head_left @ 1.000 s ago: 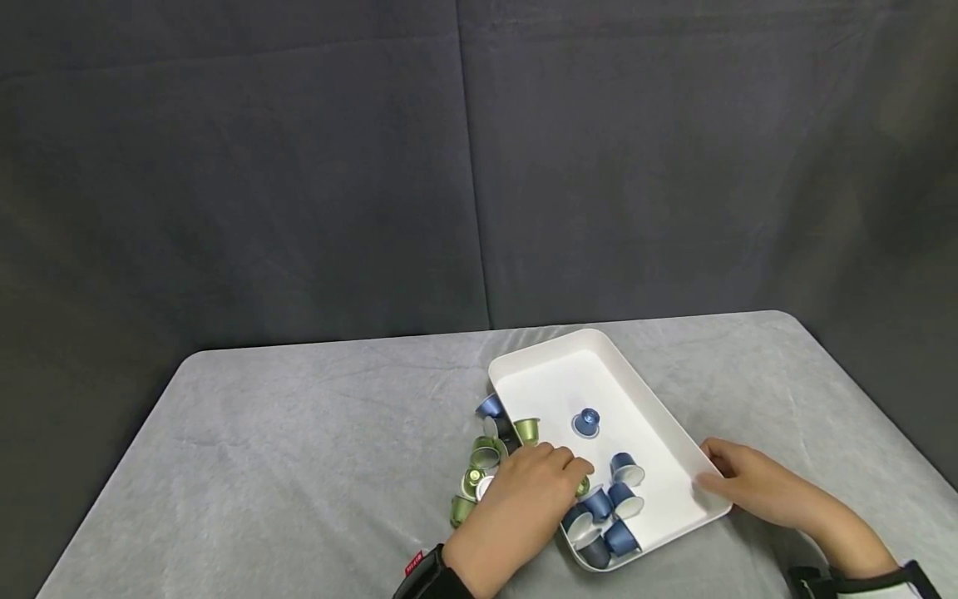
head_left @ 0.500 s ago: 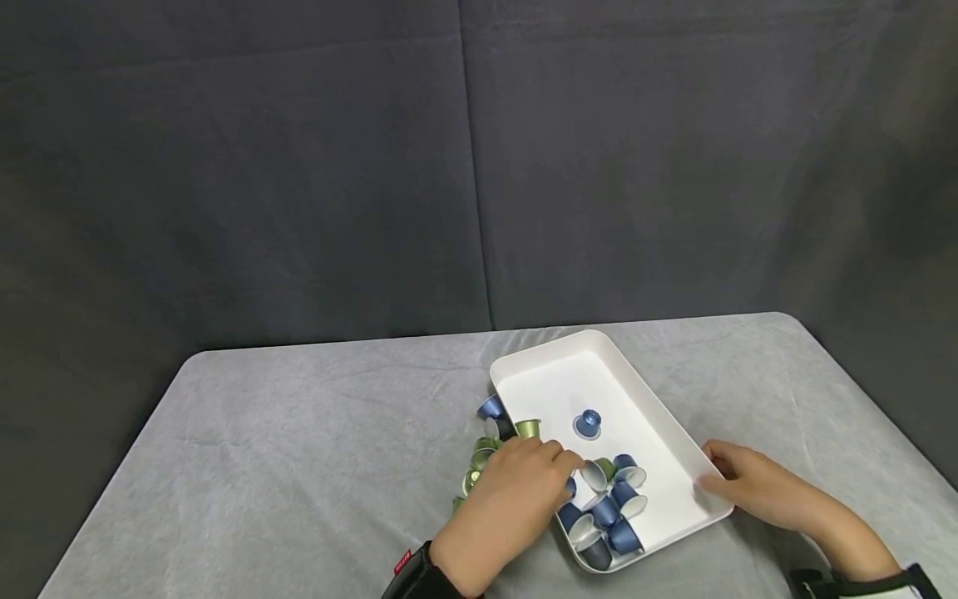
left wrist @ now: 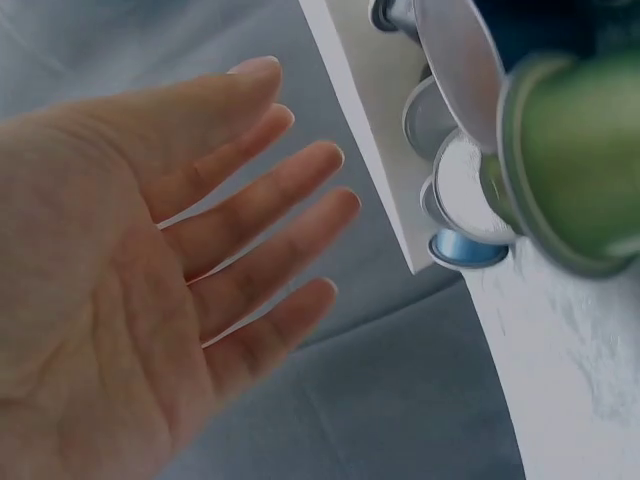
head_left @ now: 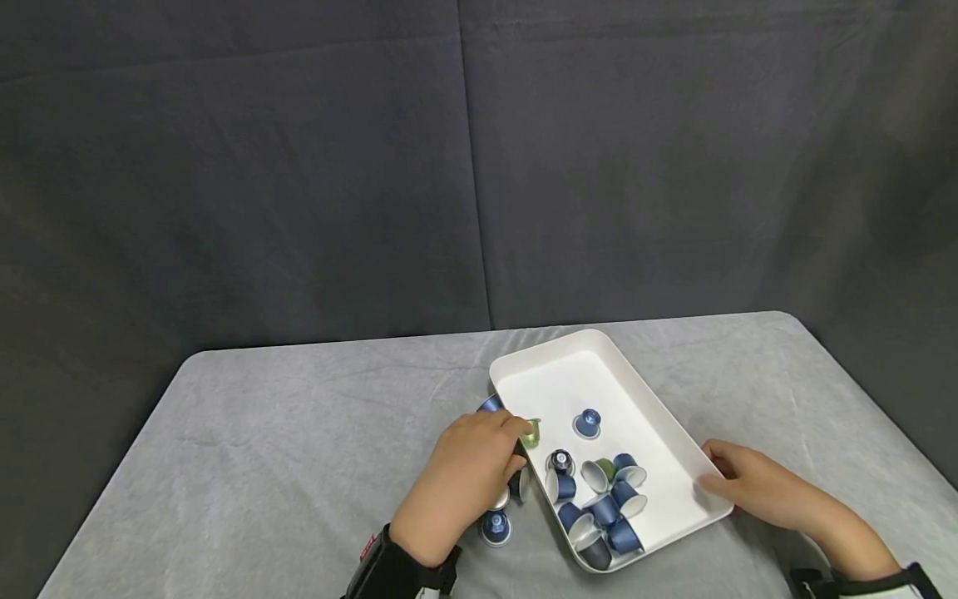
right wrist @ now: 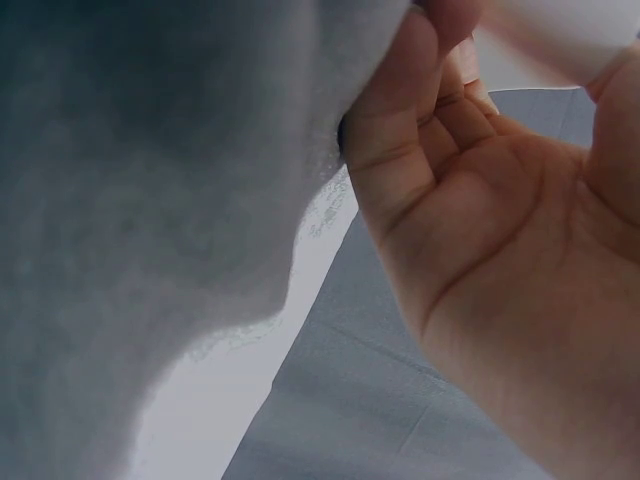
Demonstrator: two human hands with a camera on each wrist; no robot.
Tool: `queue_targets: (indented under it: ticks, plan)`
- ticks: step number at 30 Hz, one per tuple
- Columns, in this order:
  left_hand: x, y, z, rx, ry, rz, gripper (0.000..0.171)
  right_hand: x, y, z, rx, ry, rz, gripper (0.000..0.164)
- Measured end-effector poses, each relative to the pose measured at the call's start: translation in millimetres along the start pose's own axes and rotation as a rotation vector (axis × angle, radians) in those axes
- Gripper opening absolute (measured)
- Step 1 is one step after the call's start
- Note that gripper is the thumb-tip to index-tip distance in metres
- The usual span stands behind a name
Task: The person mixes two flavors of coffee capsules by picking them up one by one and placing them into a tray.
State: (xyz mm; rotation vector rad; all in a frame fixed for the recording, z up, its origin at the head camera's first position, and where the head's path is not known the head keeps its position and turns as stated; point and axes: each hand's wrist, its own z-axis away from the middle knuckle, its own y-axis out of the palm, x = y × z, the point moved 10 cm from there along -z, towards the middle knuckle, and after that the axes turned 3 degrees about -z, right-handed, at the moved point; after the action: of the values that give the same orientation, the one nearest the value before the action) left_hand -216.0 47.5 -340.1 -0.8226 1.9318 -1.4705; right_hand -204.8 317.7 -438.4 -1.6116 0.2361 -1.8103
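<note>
My left hand (head_left: 467, 466) hovers over coffee capsules beside the left wall of a white tray (head_left: 636, 391); its fingertips reach a green capsule (head_left: 532, 433) just inside that wall. The left wrist view shows this hand (left wrist: 190, 260) with fingers spread and nothing held; a green capsule (left wrist: 590, 165) looms at right. My right hand (head_left: 748, 482) pinches the tray's near right corner, thumb on the rim. Inside the tray lie several blue capsules (head_left: 602, 509), a green-bodied one (head_left: 606, 469) and a dark one (head_left: 561, 462).
Outside the tray's left wall are a blue capsule (head_left: 496, 527), a dark capsule (head_left: 518, 485) and another blue capsule (head_left: 490, 404). My left hand covers part of this group. A grey cloth (head_left: 299, 466) covers the table; a dark curtain (head_left: 299, 166) hangs behind.
My left hand has let go of a green capsule in the tray, then drawn back left over the wall to the loose capsules. My right hand stays on the tray corner.
</note>
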Motion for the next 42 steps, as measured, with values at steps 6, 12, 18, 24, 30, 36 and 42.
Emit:
queue_targets:
  ticks: [6, 12, 18, 24, 30, 36, 42]
  plan:
    - [13.0, 0.0, 1.5, 0.011, -0.045, 0.032, 0.029, -0.5, 0.0, -0.4, 0.000, 0.000, 0.003, 0.016]
    - [26.5, 5.5, 6.4, 0.055, -0.110, 0.068, 0.030, -1.5, -0.3, -0.8, -0.003, 0.008, 0.004, 0.017]
    - [36.4, 16.0, 10.2, 0.121, -0.164, 0.091, 0.031, -0.7, -0.6, -0.2, -0.005, 0.002, 0.006, 0.015]
    - [40.9, 24.8, 9.4, 0.146, -0.169, 0.117, 0.030, 1.0, -0.1, -0.2, -0.010, -0.022, 0.014, 0.012]
    - [44.6, 28.6, 6.3, 0.113, -0.153, 0.140, 0.022, -0.1, -0.3, -0.7, -0.003, -0.009, 0.009, 0.014]
    - [45.9, 31.6, 6.4, 0.118, -0.165, 0.162, 0.020, 0.2, 0.3, -0.5, 0.005, -0.014, -0.006, 0.015]
    - [45.6, 33.8, 6.4, 0.108, -0.163, 0.180, 0.016, -0.1, -0.4, -0.4, -0.005, -0.007, 0.009, 0.015]
